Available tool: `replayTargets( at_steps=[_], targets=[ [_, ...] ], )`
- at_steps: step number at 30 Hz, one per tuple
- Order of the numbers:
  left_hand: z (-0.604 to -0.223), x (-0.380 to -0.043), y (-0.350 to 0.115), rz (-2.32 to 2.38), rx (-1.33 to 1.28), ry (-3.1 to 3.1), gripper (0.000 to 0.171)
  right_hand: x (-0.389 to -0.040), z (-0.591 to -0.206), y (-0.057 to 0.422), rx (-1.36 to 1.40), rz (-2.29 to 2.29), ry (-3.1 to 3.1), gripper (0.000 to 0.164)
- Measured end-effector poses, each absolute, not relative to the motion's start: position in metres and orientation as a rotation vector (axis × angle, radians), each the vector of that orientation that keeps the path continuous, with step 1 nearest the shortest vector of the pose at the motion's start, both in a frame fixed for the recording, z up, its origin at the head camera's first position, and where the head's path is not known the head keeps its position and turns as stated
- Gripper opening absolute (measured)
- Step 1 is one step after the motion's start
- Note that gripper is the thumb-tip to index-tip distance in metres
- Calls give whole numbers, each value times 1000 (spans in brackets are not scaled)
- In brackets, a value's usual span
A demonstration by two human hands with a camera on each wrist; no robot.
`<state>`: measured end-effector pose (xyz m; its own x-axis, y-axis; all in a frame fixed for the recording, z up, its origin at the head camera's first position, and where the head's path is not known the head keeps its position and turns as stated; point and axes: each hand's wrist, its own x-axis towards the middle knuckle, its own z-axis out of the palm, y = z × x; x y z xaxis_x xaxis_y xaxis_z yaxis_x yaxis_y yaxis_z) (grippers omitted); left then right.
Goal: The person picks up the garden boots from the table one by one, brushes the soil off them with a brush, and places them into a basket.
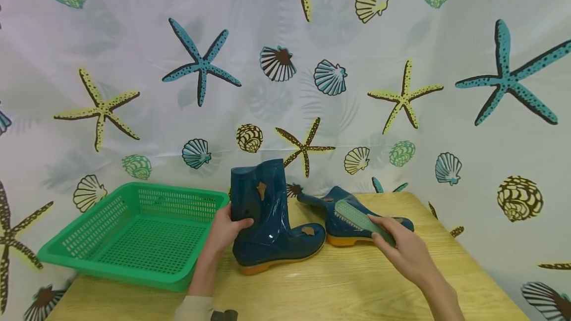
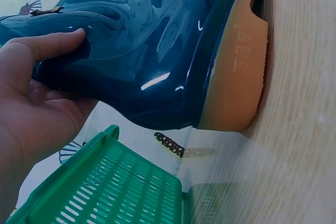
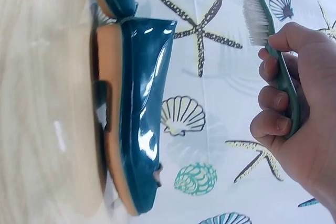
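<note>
A dark blue rubber boot [image 1: 267, 222] with a tan sole stands upright mid-table, brown patches on its shaft and toe. My left hand [image 1: 224, 229] grips its shaft from behind, thumb along the near side; in the left wrist view the heel [image 2: 236, 72] meets the table. My right hand [image 1: 403, 249] holds a green scrub brush [image 1: 363, 219] with white bristles [image 3: 256, 20], fingers wrapped around the handle. Behind the brush in the head view, a second blue boot [image 1: 341, 199] lies with its shaft toward the back. The right wrist view shows the brush apart from that boot [image 3: 142, 98].
On the left of the wooden table [image 1: 312, 291] sits a green perforated plastic basket [image 1: 178, 281], close to my left forearm. A white curtain [image 1: 303, 103] printed with shells and starfish hangs behind the table and along its right side.
</note>
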<state>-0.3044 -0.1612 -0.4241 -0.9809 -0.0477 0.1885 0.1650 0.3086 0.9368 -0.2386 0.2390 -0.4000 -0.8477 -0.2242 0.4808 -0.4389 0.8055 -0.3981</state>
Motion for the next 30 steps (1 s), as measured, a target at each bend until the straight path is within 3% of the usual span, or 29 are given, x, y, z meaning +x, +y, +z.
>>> replayTargets(
  at_steps=[30],
  targets=[
    [-426,-301,-171,-1728,-292,-2456,54,-256,-374,148,872,749,-2163,45]
  ],
)
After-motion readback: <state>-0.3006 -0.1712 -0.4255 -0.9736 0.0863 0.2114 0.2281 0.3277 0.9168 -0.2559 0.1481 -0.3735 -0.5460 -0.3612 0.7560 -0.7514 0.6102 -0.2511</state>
